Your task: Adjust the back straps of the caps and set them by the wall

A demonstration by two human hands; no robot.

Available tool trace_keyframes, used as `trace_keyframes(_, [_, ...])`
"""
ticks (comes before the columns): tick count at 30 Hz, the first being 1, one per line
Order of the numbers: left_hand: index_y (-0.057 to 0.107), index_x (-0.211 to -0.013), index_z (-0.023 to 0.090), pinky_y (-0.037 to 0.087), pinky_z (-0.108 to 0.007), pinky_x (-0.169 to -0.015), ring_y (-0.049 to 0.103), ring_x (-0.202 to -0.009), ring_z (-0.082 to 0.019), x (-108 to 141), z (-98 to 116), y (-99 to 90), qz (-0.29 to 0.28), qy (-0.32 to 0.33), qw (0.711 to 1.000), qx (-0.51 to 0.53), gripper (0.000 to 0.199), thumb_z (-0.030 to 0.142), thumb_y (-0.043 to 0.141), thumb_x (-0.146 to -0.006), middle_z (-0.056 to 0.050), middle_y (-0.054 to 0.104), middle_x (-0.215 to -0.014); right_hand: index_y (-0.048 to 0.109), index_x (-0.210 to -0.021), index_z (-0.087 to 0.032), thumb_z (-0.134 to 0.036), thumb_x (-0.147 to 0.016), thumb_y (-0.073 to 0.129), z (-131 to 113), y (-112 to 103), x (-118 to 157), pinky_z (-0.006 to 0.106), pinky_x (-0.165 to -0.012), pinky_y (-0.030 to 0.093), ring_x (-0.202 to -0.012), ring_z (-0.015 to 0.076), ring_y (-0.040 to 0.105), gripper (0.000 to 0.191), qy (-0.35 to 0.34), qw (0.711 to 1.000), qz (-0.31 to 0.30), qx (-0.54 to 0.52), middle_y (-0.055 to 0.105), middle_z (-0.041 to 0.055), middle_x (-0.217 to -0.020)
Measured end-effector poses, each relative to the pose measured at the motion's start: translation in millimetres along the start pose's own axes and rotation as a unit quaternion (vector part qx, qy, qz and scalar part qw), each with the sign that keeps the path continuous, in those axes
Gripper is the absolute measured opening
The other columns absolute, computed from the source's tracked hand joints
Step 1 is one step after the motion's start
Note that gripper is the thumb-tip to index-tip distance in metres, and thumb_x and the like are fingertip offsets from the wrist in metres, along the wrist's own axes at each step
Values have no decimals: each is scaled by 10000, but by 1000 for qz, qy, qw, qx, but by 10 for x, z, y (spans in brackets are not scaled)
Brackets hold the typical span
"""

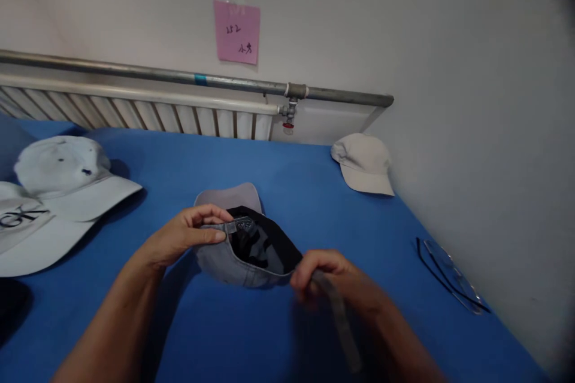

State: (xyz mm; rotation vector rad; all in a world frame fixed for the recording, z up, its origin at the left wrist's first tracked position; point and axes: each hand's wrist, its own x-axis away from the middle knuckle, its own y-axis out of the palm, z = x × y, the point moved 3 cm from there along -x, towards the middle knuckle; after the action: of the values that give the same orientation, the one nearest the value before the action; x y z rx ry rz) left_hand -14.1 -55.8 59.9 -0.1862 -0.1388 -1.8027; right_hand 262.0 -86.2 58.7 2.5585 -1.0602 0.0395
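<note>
Gray cap [220, 263] mid-table, in front of the person, opening up, visor [233, 196] on the far side, dark lining [275, 242] showing. Can't tell if it rests on the blue table [224, 341] or is slightly lifted.

Left hand [193, 230]: thumb and fingers pinching the back edge by the strap loop [231, 227]. Right hand [326, 272]: fingers closed round the gray strap [344, 329], right at the opposite end of the edge; loose end hangs toward the person. Blurred there, so exact finger contact with the cap is unclear.

Handling, my read: light, soft crown that folds under little force, visor stiffer. Cloth looks grippy, not fragile. Best hold is the sewn edge near the loop; crown alone would crumple. Strap looks limp, so it needs holding close to its tip to steer it.

Around: pale caps [58, 167] at left, beige cap [368, 161] near the wall, glasses [453, 278] at right.
</note>
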Motion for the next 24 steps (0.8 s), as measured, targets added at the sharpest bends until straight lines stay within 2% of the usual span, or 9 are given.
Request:
trace_keyframes(3, [736,-936,226,536,-229,-712,686,-771,-149,2,-3,7,-16,2,1000,23,304,229,831,-648,-14,746,-881,702,-756,-198,-474,-722,766,-43,-96,0,242,-508,423,-512,117,562,285,-49,997,59,-30,663,9,-645])
trace_keyframes(6, [732,-980,231,535,-227,-757,701,-824,-148,5,-9,17,-40,8,998,38,315,217,818,-678,-14,757,-918,679,-720,-206,-516,-710,754,-66,-172,-1,253,-485,402,-474,121,530,319,-79,991,94,-48,636,6,-605])
trace_keyframes(9, [724,-1004,231,535,-236,-786,709,-852,-153,8,-7,24,-56,15,997,50,319,207,809,-697,-15,763,-933,676,-704,-211,-524,-682,761,-66,-221,-6,259,-467,392,-466,133,534,326,-80,989,110,-59,610,6,-578])
trace_keyframes(12, [721,-997,227,530,-226,-773,708,-835,-146,5,-5,16,-48,18,996,67,312,204,813,-699,-10,764,-913,681,-704,-217,-549,-651,762,-71,-266,-5,263,-454,382,-463,139,528,347,-76,985,136,-68,603,11,-570])
trace_keyframes(17, [710,-1014,218,511,-201,-702,697,-758,-121,-2,-16,1,-30,8,995,92,318,252,818,-717,-5,762,-868,695,-704,-238,-506,-637,777,-117,-368,25,267,-445,362,-451,138,498,288,-104,973,186,-93,593,7,-554])
trace_keyframes(24, [698,-1033,203,504,-210,-777,698,-846,-133,3,-8,19,-47,33,994,98,294,219,786,-753,-21,770,-888,721,-697,-247,-472,-637,805,-170,-434,48,269,-448,352,-453,127,465,247,-147,958,214,-119,574,1,-546])
